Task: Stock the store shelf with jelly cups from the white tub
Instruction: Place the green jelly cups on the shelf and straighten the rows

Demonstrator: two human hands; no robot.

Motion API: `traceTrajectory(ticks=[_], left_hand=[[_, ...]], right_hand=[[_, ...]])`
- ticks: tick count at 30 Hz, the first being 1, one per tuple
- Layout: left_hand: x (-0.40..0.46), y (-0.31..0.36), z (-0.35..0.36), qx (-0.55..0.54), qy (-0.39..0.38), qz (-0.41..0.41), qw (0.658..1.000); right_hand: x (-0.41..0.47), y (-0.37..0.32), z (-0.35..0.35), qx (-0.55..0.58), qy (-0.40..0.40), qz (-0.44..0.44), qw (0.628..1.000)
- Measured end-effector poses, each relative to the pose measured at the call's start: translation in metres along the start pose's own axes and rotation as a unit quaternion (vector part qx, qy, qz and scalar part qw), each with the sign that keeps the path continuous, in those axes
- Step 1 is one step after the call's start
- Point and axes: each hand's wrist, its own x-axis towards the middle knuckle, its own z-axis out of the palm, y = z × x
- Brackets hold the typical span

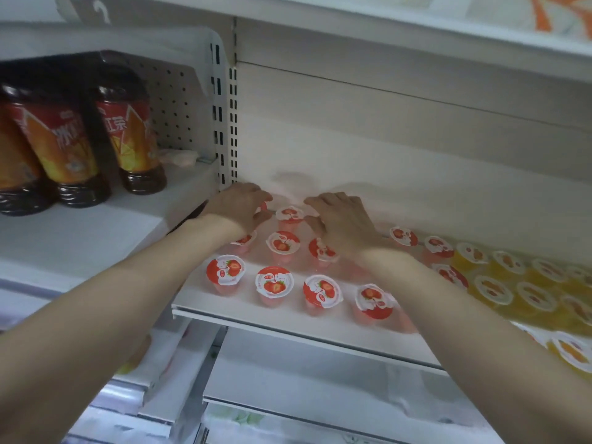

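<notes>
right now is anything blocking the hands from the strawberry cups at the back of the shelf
Nothing visible does. The left hand and right hand already reach over the front strawberry cups to the back row on the shelf.

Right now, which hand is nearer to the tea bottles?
Left. The left hand is at the shelf's back left corner, just right of the upright that divides it from the tea bottles. The right hand is farther right, over the strawberry cups.

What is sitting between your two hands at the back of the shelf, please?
In the head view, one strawberry jelly cup stands upright between the left hand and the right hand.
</notes>
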Motion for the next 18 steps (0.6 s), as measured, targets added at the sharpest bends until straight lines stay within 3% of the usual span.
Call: traceTrajectory(ticks=[4, 8, 18], left_hand=[[-0.011, 0.031, -0.008, 0.032, 0.011, 0.068, 0.997], [-0.028, 0.072, -0.013, 0.038, 0.069, 0.174, 0.982], [-0.088, 0.175, -0.04, 0.057, 0.116, 0.37, 0.92]], right_hand=[[-0.029, 0.02, -0.022, -0.04, 0.009, -0.032, 0.999], [-0.076, 0.038, -0.049, -0.096, 0.031, -0.051, 0.994], [-0.236, 0.044, -0.117, -0.188, 0.03, 0.026, 0.981]])
